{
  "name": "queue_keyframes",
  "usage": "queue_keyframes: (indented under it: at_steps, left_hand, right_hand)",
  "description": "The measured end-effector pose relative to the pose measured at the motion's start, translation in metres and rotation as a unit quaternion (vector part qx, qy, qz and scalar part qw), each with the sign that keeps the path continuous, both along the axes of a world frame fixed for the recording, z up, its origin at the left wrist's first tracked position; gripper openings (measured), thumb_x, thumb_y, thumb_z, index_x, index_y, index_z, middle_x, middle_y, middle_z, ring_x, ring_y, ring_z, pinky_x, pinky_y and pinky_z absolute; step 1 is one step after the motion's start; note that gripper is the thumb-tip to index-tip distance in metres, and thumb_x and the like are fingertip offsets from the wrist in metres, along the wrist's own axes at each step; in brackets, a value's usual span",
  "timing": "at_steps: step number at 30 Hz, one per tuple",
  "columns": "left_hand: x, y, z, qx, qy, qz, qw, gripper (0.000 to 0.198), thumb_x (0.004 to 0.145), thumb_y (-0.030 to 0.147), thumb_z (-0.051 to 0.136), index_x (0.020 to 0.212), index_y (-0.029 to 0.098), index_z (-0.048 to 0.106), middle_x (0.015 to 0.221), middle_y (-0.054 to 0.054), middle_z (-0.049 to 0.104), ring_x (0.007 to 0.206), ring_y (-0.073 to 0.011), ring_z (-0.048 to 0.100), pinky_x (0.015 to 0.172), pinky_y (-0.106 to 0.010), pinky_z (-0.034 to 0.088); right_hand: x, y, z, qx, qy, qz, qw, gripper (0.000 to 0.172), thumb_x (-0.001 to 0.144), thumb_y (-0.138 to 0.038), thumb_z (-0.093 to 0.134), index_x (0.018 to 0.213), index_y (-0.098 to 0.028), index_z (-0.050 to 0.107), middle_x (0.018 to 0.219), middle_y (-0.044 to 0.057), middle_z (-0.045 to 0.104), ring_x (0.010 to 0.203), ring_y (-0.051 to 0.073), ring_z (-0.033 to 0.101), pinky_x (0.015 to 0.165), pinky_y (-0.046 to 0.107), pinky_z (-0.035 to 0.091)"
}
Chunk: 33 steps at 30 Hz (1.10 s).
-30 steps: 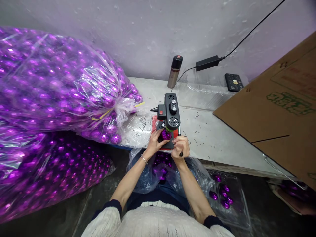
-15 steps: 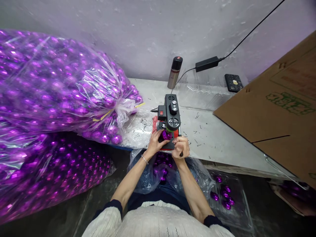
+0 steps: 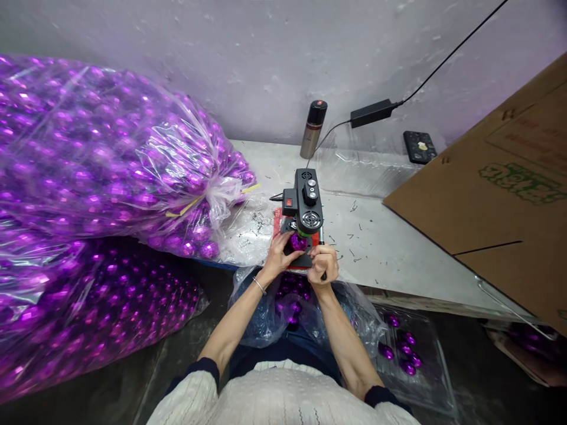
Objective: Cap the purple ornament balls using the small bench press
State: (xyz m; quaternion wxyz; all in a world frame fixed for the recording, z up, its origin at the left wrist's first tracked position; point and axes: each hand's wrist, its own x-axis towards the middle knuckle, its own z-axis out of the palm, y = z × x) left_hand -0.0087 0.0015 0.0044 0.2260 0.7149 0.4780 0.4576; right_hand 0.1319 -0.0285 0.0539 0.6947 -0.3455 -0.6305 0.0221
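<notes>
Under black machine [image 3: 305, 200], purple ball [image 3: 298, 241] half hidden, hands' grip unclear

Ball [image 3: 298, 241] beneath machine [image 3: 307, 200], bags [image 3: 101, 171] left.

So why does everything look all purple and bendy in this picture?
In the head view, the wide lens curves the table edge; the shiny balls in the clear bags throw white glints and a purple tint onto the wall; the left hand and right hand at the black machine look small but sharp.
</notes>
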Motion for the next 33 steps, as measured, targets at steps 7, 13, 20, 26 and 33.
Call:
queue_keyframes:
  at_steps: [7,13,20,26,33]
  left_hand:
    - [-0.001,0.001,0.002,0.007,0.013,-0.006,1.0,0.063,0.083,0.049,0.08,0.134,0.019,0.06,0.128,-0.016,0.071,0.124,-0.0324,0.066,0.111,-0.057,0.05]
    - [-0.002,0.001,0.003,0.008,0.013,-0.009,1.0,0.063,0.082,0.05,0.08,0.133,0.018,0.06,0.128,-0.016,0.071,0.123,-0.0322,0.066,0.11,-0.056,0.049]
    - [-0.003,0.0,0.004,0.001,0.015,-0.007,1.0,0.063,0.083,0.05,0.079,0.135,0.021,0.06,0.13,-0.014,0.07,0.125,-0.032,0.065,0.113,-0.057,0.048]
    - [-0.004,0.001,0.005,-0.006,0.017,-0.011,1.0,0.063,0.082,0.048,0.081,0.134,0.021,0.061,0.13,-0.015,0.07,0.126,-0.0326,0.066,0.115,-0.058,0.046]
    - [-0.005,0.001,0.006,-0.006,0.016,-0.015,1.0,0.062,0.082,0.048,0.08,0.133,0.02,0.061,0.129,-0.015,0.071,0.124,-0.0321,0.066,0.112,-0.055,0.05]
  right_hand:
    - [-0.002,-0.005,0.039,-0.031,0.019,-0.038,0.999,0.033,0.101,-0.02,0.042,0.069,-0.023,0.049,0.068,0.0,0.055,0.063,0.015,0.057,0.058,0.031,0.043]
    - [0.0,-0.008,0.05,-0.039,-0.01,-0.044,0.998,0.033,0.1,-0.019,0.042,0.068,-0.023,0.049,0.064,0.0,0.054,0.063,0.016,0.058,0.059,0.032,0.044]
    - [0.003,-0.001,0.022,0.029,-0.054,-0.021,0.998,0.029,0.101,-0.023,0.04,0.073,-0.023,0.048,0.073,0.0,0.058,0.062,0.013,0.056,0.06,0.031,0.046]
    - [0.002,-0.006,0.037,-0.035,-0.02,-0.034,0.999,0.029,0.099,-0.02,0.04,0.071,-0.024,0.048,0.069,0.001,0.057,0.062,0.015,0.056,0.058,0.032,0.044]
    - [0.005,-0.003,0.027,0.023,-0.079,-0.018,0.996,0.024,0.099,-0.019,0.042,0.076,-0.023,0.049,0.074,0.001,0.058,0.062,0.014,0.055,0.057,0.029,0.045]
